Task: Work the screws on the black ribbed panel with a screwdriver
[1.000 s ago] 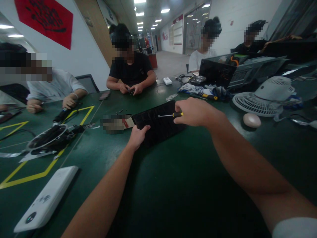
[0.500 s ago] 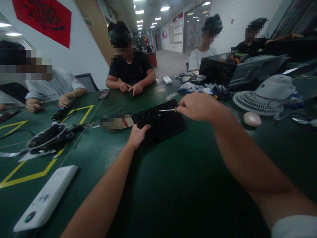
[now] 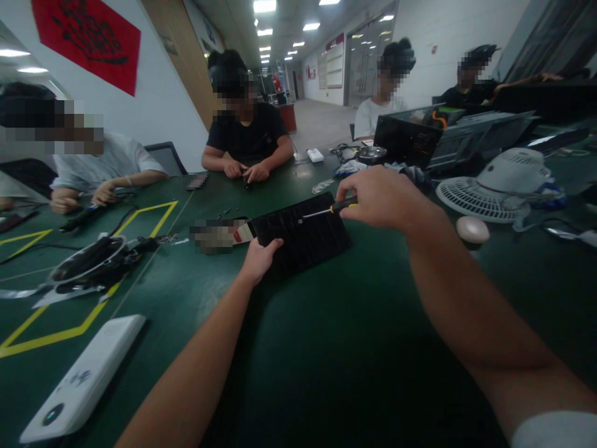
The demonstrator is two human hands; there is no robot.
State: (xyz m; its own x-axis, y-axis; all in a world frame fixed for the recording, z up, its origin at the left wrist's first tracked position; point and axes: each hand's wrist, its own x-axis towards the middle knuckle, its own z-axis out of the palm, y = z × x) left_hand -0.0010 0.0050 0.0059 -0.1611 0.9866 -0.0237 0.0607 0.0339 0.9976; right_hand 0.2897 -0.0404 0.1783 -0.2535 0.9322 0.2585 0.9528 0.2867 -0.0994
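Note:
My left hand [image 3: 261, 256] grips the near-left corner of a flat black panel [image 3: 321, 239], its thumb lying on top. The panel has ridges, and a small round silver spot sits on its upper face. In my right hand [image 3: 377, 198] is a screwdriver [image 3: 345, 204] with a black and yellow handle, held between thumb and fingers. Its thin metal shaft points left across the panel, and the tip is at or very near the silver spot; contact cannot be made out. My left fingers are hidden beneath the panel.
A partly blurred box [image 3: 240, 231] lies left of the panel. A long white device [image 3: 88, 376] rests at front left, with black cabled gear [image 3: 93, 261] behind it. To the right are a pale rounded object [image 3: 472, 229] and a white fan [image 3: 513, 180]. Several people sit around the table.
My right hand has shifted slightly and shows more of the screwdriver's handle, while the tip stays by the silver spot. My left hand keeps its grip. A co-worker's hand at left has moved left.

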